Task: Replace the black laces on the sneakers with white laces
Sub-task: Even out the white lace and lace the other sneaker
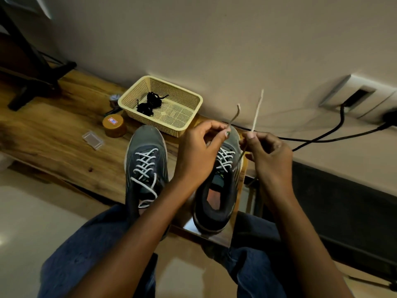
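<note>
While each hand [200,147] [267,151] pinches a white lace end [256,114] pointing up, both sneakers [146,166] point toes away

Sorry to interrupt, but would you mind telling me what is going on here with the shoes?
A person is relacing a pair of sneakers on a wooden bench. The left sneaker already carries a white lace. The left hand and right hand each pinch one end of the white lace threaded through the right sneaker, holding the ends up above it. The black laces lie in the yellow basket behind the shoes.
</note>
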{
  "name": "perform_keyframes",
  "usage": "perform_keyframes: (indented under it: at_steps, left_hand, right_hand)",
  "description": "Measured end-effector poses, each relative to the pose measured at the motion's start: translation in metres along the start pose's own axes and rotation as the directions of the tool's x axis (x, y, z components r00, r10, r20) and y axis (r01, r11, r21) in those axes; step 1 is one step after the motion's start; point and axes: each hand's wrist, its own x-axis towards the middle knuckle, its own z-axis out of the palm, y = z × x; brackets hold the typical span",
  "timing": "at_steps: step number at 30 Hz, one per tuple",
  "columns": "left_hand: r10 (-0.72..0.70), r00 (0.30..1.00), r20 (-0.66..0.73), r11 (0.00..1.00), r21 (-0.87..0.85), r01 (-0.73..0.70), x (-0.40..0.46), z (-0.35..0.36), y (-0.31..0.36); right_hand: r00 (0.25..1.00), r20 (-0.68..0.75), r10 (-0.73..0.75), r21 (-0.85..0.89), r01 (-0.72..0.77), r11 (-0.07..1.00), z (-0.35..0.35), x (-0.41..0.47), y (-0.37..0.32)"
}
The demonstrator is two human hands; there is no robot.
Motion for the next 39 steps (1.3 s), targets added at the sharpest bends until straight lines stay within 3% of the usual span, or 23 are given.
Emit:
perform_keyframes:
  at_steps: [6, 16, 24, 27, 33, 39]
  left_hand:
    - [-0.001, 0.999, -0.038, 0.984, -0.176, -0.006, -0.002, 0.013, 0.009]
    - [-0.036, 0.999, -0.04, 0.936, -0.351, 0.019, -0.002, 0.015, 0.024]
    - [-0.108, 0.994, 0.014, 0.916, -0.386, 0.105, -0.004, 0.008, 0.025]
    - [-0.069, 0.995, 0.068, 0.935, -0.345, 0.088, -0.004, 0.004, 0.024]
    - [-0.032, 0.984, 0.178, 0.952, -0.294, 0.084, -0.008, -0.005, 0.025]
    - [-0.063, 0.995, 0.08, 0.975, -0.209, 0.078, -0.012, -0.028, 0.01]
  right_hand:
    - [0.989, -0.051, -0.135, 0.068, 0.139, 0.988, -0.006, -0.004, -0.006]
    - [0.974, -0.038, -0.221, 0.193, 0.224, 0.955, 0.0, -0.012, -0.013]
    - [0.934, -0.034, -0.354, 0.012, 0.355, 0.935, 0.004, -0.015, -0.007]
    - [0.949, 0.02, -0.315, 0.005, 0.315, 0.949, 0.002, -0.016, -0.005]
    - [0.92, 0.376, -0.111, -0.216, 0.204, 0.955, 0.004, -0.011, 0.005]
    - [0.949, 0.311, -0.052, -0.373, 0.173, 0.912, 0.002, -0.014, 0.013]
